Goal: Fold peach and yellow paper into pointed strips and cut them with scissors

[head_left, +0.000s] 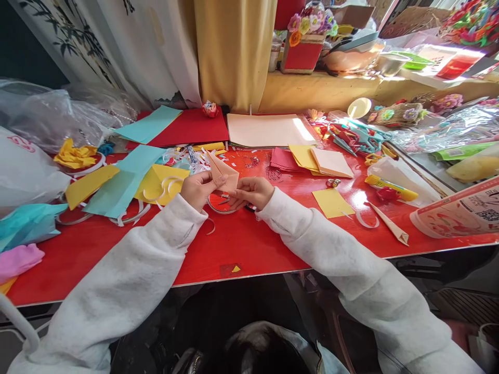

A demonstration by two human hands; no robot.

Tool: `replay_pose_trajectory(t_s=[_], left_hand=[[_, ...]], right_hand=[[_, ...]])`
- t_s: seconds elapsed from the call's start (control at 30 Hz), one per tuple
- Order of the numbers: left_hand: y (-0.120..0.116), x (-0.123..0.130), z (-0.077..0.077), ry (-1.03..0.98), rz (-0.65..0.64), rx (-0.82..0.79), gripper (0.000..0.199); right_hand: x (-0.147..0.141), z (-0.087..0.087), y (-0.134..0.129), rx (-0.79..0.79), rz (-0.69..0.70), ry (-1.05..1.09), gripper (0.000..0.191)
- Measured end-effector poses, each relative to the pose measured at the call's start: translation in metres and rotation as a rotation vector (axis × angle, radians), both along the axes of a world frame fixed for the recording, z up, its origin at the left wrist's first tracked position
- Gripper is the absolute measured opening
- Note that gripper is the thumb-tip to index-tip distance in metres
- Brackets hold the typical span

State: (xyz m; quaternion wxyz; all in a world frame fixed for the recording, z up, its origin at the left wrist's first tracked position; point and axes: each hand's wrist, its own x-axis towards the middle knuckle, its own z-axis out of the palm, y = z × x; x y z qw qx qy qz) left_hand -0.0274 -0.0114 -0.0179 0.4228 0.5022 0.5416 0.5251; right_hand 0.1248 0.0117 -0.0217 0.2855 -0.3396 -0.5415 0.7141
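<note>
A folded sheet of peach paper (225,175) is held up between my two hands over the middle of the red table. It narrows to a point at its upper left and shows a crease down its length. My left hand (200,188) pinches its left side, thumb on top. The fingertips of my right hand (253,192) close on its lower right corner. Below the paper, partly hidden by my right hand, lies a round, ring-like object (221,209). A folded peach paper cone (391,224) rests near the table's right front edge.
Teal paper strips (127,179), yellow paper (161,182) and curled white scraps lie left. Behind are a red sheet (191,130) and a peach paper stack (268,130). To the right sit small paper squares (333,162), scissors (343,143), a glue tube (392,188) and a cup (460,210).
</note>
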Motion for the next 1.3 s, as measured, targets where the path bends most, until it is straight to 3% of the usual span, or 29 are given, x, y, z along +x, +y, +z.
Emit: replay_pose_trajectory(t_s=[0.13,0.3,0.43,0.6,0.73,0.9,1.07,1.3], left_hand=[[0.0,-0.002,-0.001,-0.003,-0.015,-0.004,0.034],[0.0,-0.001,0.001,0.046,-0.039,-0.005,0.034],[0.004,-0.007,-0.004,0.024,-0.08,-0.016,0.031],[0.005,-0.009,-0.008,-0.041,-0.051,-0.051,0.036],[0.002,-0.004,-0.001,-0.081,-0.092,-0.064,0.038],[-0.006,-0.001,0.015,-0.141,-0.055,-0.092,0.035],[-0.01,0.002,0.019,-0.149,-0.195,-0.224,0.029],[-0.009,0.002,0.013,-0.205,-0.183,-0.269,0.033]], right_hand=[[0.0,0.0,0.0,-0.009,0.029,-0.007,0.024],[0.001,0.0,0.003,0.008,-0.049,-0.014,0.021],[0.006,0.004,0.006,0.041,-0.005,-0.1,0.021],[0.006,0.002,0.003,0.043,-0.096,0.07,0.026],[0.005,0.0,0.003,0.037,-0.157,0.067,0.027],[0.011,0.007,0.007,0.171,-0.234,0.026,0.024],[0.016,0.014,0.006,0.227,-0.308,-0.024,0.024],[0.018,0.013,0.007,0.109,-0.112,0.039,0.034]])
